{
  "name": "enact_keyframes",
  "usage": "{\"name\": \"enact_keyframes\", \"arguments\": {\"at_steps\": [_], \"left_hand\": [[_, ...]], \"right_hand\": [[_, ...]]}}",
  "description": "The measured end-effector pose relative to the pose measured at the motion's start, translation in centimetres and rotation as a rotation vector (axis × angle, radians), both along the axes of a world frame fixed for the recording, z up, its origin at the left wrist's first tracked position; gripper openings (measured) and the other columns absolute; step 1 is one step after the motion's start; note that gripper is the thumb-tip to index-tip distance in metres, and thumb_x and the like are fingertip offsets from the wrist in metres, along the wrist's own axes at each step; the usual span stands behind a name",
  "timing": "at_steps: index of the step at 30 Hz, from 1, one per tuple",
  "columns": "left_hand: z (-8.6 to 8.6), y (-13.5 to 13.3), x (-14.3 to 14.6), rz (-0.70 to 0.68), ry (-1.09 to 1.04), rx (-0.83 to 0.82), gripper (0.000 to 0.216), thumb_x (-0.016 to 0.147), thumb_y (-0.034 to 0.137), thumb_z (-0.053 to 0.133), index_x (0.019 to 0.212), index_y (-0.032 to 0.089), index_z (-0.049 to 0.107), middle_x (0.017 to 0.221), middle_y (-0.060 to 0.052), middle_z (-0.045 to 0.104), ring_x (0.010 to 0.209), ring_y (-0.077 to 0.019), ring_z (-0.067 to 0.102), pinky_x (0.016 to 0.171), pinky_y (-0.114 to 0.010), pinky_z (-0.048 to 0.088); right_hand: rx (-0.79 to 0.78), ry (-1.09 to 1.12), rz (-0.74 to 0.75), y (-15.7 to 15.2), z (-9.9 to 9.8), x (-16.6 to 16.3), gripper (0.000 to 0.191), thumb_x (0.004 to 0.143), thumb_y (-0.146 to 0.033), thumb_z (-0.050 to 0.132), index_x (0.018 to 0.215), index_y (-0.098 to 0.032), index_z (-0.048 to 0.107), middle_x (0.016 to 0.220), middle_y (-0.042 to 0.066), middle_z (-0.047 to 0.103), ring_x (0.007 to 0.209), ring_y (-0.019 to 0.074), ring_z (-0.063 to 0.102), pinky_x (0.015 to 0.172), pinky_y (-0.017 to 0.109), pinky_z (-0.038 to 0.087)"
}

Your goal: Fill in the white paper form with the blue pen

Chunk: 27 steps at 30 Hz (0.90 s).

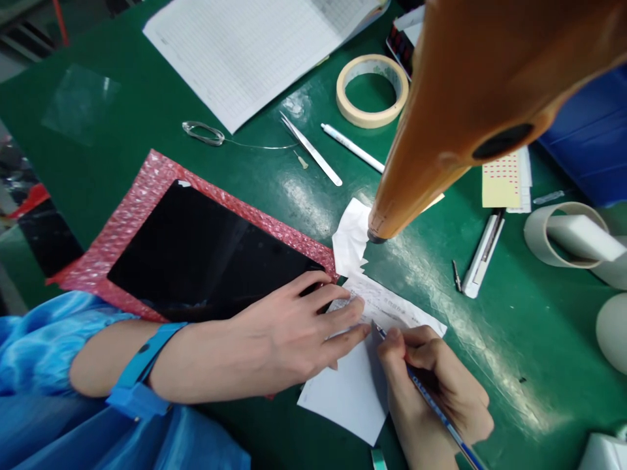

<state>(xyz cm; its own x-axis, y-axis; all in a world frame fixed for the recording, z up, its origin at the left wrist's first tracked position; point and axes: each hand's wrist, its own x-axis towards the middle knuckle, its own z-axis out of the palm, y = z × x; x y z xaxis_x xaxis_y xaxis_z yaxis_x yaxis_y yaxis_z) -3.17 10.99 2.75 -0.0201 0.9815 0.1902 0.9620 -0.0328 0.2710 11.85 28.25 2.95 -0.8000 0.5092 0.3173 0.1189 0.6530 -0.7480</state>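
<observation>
In right hand (451, 390) — blue pen (437, 409).

A large orange object (470, 98) slants in from the upper right, barring the view and the way across mid-table, its height hard to judge. Open green tabletop (548, 326) stretches right of the right hand (435, 385), bounded by a box cutter (482, 258) on the far side. The left hand (289, 333) blocks passage between screen (206, 251) and paper (343, 405). Beyond, gaps separate the tweezers (316, 155), white pen (350, 145) and tape roll (345, 98).
</observation>
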Motion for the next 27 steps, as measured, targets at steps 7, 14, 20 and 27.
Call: {"name": "enact_keyframes", "arguments": {"at_steps": [7, 14, 20, 27], "left_hand": [[-0.17, 0.21, 0.02, 0.027, -0.026, 0.017, 0.048, 0.106, 0.044, 0.084, 0.142, 0.016, 0.068, 0.142, -0.011, 0.068, 0.128, -0.0300, 0.059, 0.114, -0.047, 0.045], [-0.04, 0.09, 0.09, 0.019, -0.047, 0.006, 0.049, 0.107, 0.043, 0.083, 0.145, 0.017, 0.067, 0.143, -0.009, 0.069, 0.130, -0.0289, 0.058, 0.116, -0.047, 0.045], [-0.10, 0.07, 0.11, 0.031, -0.048, 0.016, 0.050, 0.105, 0.045, 0.086, 0.144, 0.018, 0.069, 0.142, -0.009, 0.069, 0.130, -0.0288, 0.058, 0.117, -0.047, 0.045], [-0.14, 0.08, 0.05, 0.027, -0.036, 0.023, 0.049, 0.106, 0.046, 0.085, 0.143, 0.018, 0.070, 0.143, -0.009, 0.069, 0.130, -0.0284, 0.058, 0.118, -0.046, 0.045]], "right_hand": [[-0.026, 0.021, -0.010, 0.01, 0.05, 0.02, 0.045, 0.096, -0.003, 0.079, 0.073, -0.024, 0.046, 0.067, -0.009, 0.056, 0.049, 0.0046, 0.042, 0.044, 0.020, 0.035], [-0.056, 0.027, 0.006, 0.28, -0.21, 0.28, 0.046, 0.097, -0.003, 0.078, 0.073, -0.024, 0.045, 0.067, -0.009, 0.055, 0.051, 0.0047, 0.043, 0.046, 0.020, 0.035], [-0.061, 0.029, 0.020, 0.25, -0.32, 0.14, 0.046, 0.097, -0.002, 0.078, 0.074, -0.023, 0.045, 0.069, -0.009, 0.056, 0.052, 0.0041, 0.044, 0.047, 0.019, 0.036], [-0.040, 0.018, 0.002, 0.23, -0.23, 0.23, 0.045, 0.096, -0.003, 0.079, 0.073, -0.024, 0.046, 0.068, -0.009, 0.056, 0.050, 0.0046, 0.045, 0.046, 0.019, 0.036]]}}
